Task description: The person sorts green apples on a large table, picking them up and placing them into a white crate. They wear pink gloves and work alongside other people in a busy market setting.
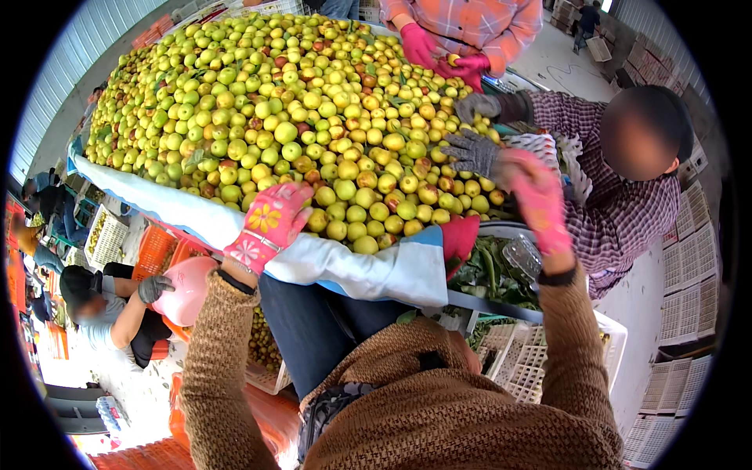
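Note:
A large heap of yellow-green jujubes (258,117), some blushed red-brown, fills the sorting table. My left hand (270,219), in a pink glove with flower prints, lies at the heap's near edge, its fingers apart against the fruit. Out to the right, my right hand (536,196) in a matching glove is raised above a tray of green leaves (493,270). Motion smears its fingers, so what they hold, if anything, cannot be made out. A clear plastic box (522,254) sits among the leaves. Pale blue-white cloth (352,266) covers the table's near rim.
At the right, a co-worker's grey-gloved hands (474,150) reach into the jujubes, close to my right hand. Another person's pink-gloved hands (442,59) work at the far side. White crates (521,364) stand below. A person at left holds a pink basin (188,290).

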Available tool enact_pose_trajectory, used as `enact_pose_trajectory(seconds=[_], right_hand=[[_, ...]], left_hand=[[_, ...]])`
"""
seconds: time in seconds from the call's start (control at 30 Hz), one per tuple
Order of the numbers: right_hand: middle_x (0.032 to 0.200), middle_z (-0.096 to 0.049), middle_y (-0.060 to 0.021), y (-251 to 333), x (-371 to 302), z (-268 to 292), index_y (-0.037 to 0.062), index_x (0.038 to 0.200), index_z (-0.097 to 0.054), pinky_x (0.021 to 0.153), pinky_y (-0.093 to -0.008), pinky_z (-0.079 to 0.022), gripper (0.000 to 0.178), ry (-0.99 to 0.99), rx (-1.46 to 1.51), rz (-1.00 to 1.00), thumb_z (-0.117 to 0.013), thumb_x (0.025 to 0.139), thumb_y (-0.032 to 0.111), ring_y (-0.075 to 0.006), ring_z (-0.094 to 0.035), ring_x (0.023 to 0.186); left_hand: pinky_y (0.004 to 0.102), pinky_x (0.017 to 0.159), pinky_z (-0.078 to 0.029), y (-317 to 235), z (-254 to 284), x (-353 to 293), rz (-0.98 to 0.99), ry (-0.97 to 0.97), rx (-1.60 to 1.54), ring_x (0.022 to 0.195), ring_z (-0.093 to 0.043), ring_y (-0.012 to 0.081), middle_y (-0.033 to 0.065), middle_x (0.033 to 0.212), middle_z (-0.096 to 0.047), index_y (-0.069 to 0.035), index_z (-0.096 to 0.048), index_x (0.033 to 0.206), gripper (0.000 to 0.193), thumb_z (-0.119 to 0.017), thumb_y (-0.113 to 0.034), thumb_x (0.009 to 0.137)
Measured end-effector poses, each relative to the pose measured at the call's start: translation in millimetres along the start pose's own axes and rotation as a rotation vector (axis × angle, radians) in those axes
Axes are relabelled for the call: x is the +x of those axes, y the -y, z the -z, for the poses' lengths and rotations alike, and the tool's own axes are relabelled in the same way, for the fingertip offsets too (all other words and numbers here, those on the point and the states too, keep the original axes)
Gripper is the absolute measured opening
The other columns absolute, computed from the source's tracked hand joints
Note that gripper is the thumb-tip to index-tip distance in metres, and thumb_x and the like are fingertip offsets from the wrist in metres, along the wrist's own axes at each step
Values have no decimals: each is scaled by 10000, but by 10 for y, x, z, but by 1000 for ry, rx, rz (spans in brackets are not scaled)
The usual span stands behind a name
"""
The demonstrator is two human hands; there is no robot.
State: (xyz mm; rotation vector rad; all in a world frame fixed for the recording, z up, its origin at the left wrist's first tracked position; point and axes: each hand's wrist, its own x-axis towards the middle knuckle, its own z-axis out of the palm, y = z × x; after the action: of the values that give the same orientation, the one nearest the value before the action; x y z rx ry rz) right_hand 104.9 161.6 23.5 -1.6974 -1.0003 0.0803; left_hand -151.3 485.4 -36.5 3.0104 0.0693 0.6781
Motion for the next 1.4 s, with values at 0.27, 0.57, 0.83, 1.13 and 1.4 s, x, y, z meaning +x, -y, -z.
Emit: enact_pose_trajectory(seconds=[0.27,0.57,0.83,1.13,1.4], right_hand=[[1223,-543,-209,-659,1699,-2229,49,1224,-517,935,-416,-443,490,531,-551,67,-603,806,290,-346,-552,1112],[1268,-519,-185,-604,2024,-2787,109,1258,-507,895,-443,-466,544,693,-760,-79,-643,782,336,-334,-567,1107],[1039,-598,-182,-628,1458,-2694,129,1141,-525,775,-467,-494,388,552,-573,211,-617,803,296,-370,-609,930],[967,-612,-139,-640,1075,-2115,146,1076,-549,754,-430,-486,281,702,-258,253,-605,846,298,-326,-615,878],[882,-641,-61,-926,1639,-1358,39,1061,-595,556,-280,-503,291,311,86,-372,-568,876,262,-152,-619,733]], left_hand=[[407,823,-504,-103,-25,38,239,-115,-217,969,-615,328,135,980,-657,-64,-664,981,200,-632,-117,790],[373,763,-515,-89,46,33,277,-128,-237,890,-640,296,104,917,-679,-65,-694,932,152,-642,-107,795],[394,743,-517,-86,46,54,265,-103,-249,853,-638,299,114,889,-674,-62,-686,940,159,-623,-134,813],[368,709,-515,-101,5,40,262,-87,-197,829,-649,296,109,868,-677,-84,-695,937,142,-620,-109,820],[375,716,-514,-118,24,56,282,-78,-195,834,-647,298,110,871,-679,-84,-698,930,141,-621,-105,814]])
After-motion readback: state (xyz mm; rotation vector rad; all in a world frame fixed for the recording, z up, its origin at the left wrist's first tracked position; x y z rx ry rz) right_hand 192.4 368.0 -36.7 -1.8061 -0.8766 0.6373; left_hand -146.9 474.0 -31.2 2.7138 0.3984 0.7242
